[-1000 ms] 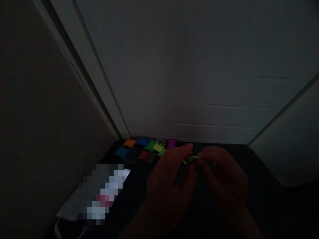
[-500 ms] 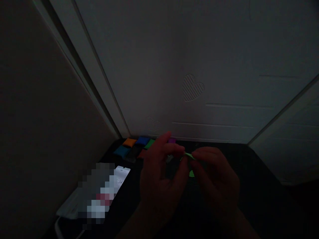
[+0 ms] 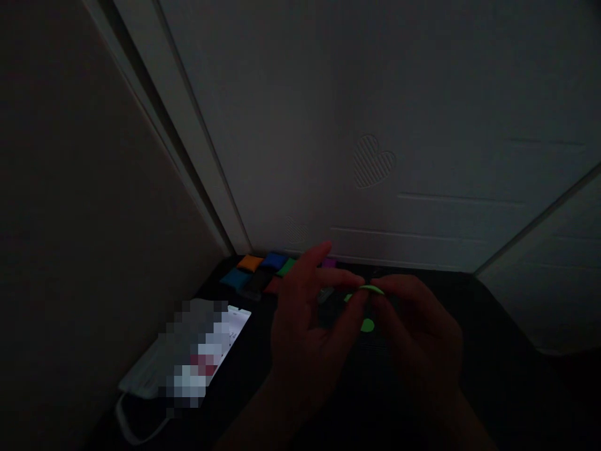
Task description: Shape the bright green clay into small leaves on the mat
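Both bare hands meet above the dark surface (image 3: 488, 326), near its far edge, working on one thin green piece (image 3: 372, 289). The left hand (image 3: 314, 319) has a narrow grip, thumb and forefinger brought together at the piece's left end, while its other fingers stand raised and spread. The right hand (image 3: 417, 335) pinches the right end just as narrowly between thumb and fingers. The piece is held up between the fingertips, slightly bowed — its material is hard to tell in the dim light.

Below it, a rounded green disc (image 3: 367, 325) lies between the hands, partly covered by the left thumb. A smaller green scrap (image 3: 348, 298) shows behind that thumb, and a clear wrapper (image 3: 325, 294) lies close by.

Past the left hand is a cluster of small pillow-shaped packets: orange packet (image 3: 250, 262), blue packet (image 3: 275, 260), green packet (image 3: 287, 268), teal packet (image 3: 236, 277), black packet (image 3: 260, 279), red packet (image 3: 272, 286) and, at the right, purple packet (image 3: 330, 263). The left hand hides some of them.

At left lies a lit phone (image 3: 238, 318) — much of its screen blurred into blocks — beside a pale flat object (image 3: 141, 376) and a white cable (image 3: 123, 418). A white panel (image 3: 291, 125) with a striped heart relief (image 3: 373, 161) rises behind.
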The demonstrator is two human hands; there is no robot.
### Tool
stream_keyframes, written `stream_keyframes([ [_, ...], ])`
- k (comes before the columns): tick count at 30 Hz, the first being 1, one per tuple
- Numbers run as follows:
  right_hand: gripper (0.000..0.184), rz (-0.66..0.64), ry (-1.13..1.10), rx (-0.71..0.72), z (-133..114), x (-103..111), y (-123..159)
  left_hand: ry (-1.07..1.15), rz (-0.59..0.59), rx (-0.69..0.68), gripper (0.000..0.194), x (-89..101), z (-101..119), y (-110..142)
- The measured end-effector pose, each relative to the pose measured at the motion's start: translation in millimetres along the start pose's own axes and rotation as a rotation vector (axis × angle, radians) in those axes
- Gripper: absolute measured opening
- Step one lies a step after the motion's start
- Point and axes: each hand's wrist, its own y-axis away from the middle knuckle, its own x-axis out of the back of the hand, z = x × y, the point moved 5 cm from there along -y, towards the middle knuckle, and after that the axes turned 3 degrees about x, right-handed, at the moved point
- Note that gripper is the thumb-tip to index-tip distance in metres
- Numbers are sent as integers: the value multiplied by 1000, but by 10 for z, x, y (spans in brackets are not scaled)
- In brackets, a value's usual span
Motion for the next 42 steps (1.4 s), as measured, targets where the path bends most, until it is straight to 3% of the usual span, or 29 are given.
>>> stream_keyframes([
  [14,17,90,5,2,-37,-1,21,30,2,-15,54,-23,-27,15],
  [22,18,100,6,3,-45,-6,27,-81,-11,-41,24,-12,25,-8],
  [28,17,170,44,-8,-53,-1,32,-37,-50,-64,36,-48,-20,22],
  [36,16,176,89,7,-87,-3,32,-79,-15,-41,31,-43,-18,27],
  [42,18,233,71,3,-92,-20,50,3,-116,38,37,-77,-66,9],
])
